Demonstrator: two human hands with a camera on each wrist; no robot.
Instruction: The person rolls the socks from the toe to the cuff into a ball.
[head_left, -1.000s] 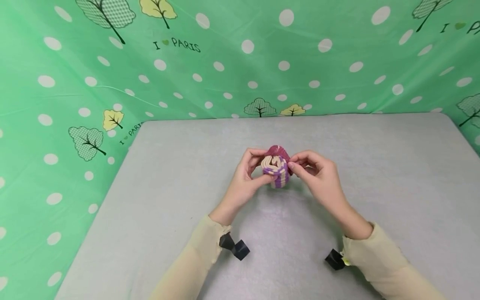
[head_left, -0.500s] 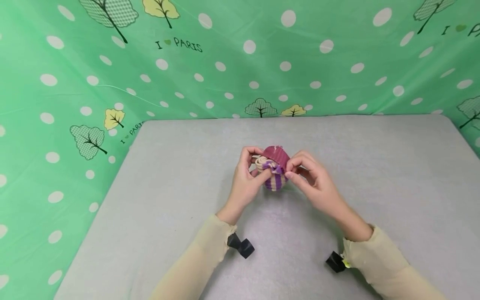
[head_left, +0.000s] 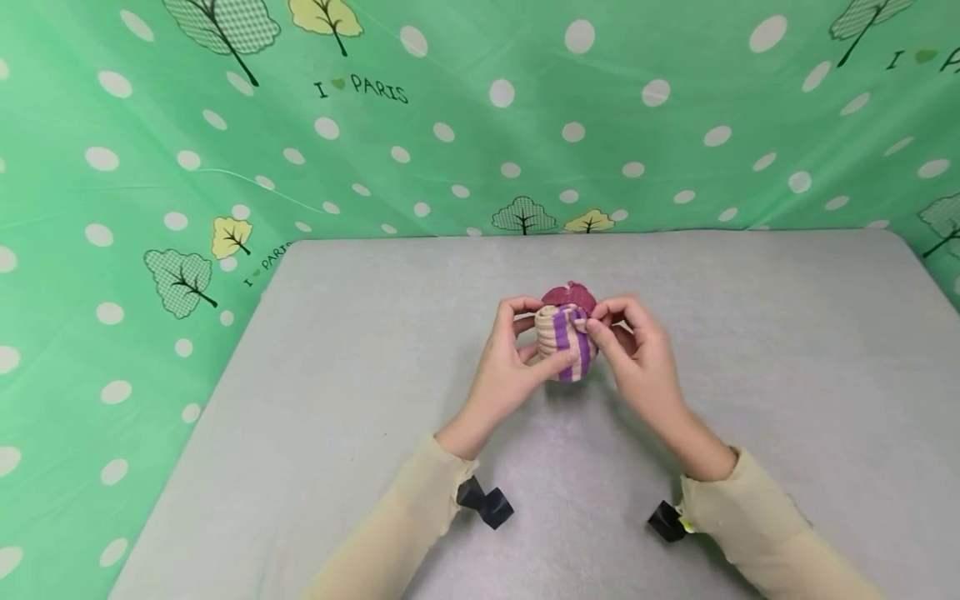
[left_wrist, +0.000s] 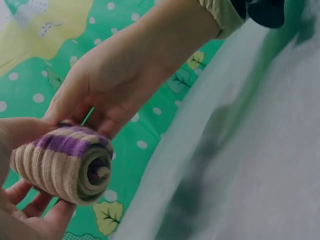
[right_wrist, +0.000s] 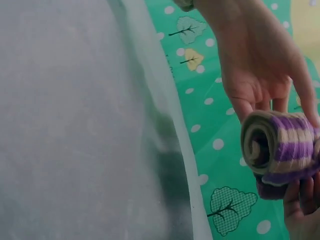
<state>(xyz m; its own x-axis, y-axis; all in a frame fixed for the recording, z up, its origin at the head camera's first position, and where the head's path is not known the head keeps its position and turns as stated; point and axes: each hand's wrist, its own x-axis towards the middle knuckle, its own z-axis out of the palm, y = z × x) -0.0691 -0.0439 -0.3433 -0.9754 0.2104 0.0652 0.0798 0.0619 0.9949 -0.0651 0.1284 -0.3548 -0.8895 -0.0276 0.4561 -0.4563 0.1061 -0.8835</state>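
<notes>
A rolled-up sock (head_left: 557,332), ribbed with beige and purple stripes, is held above the table in the head view. Its dark red part (head_left: 572,294) shows at the far side. My left hand (head_left: 506,371) grips the roll from the left, thumb across the near side and fingers behind. On the right, my right hand (head_left: 643,354) pinches the sock's edge between thumb and fingers. The left wrist view shows the spiral end of the rolled sock (left_wrist: 65,162) between both hands. In the right wrist view, a dark purple fold hangs under the roll (right_wrist: 285,145).
A grey table (head_left: 315,375) lies beneath the hands. Behind it and at the left hangs a green curtain (head_left: 420,108) with white dots and trees. Black devices (head_left: 486,502) are strapped to both wrists by the cream sleeves.
The sock roll has turned, so its striped side now faces the head camera instead of the coiled end. The dark red part was pulled over the roll, then moved back behind it.
</notes>
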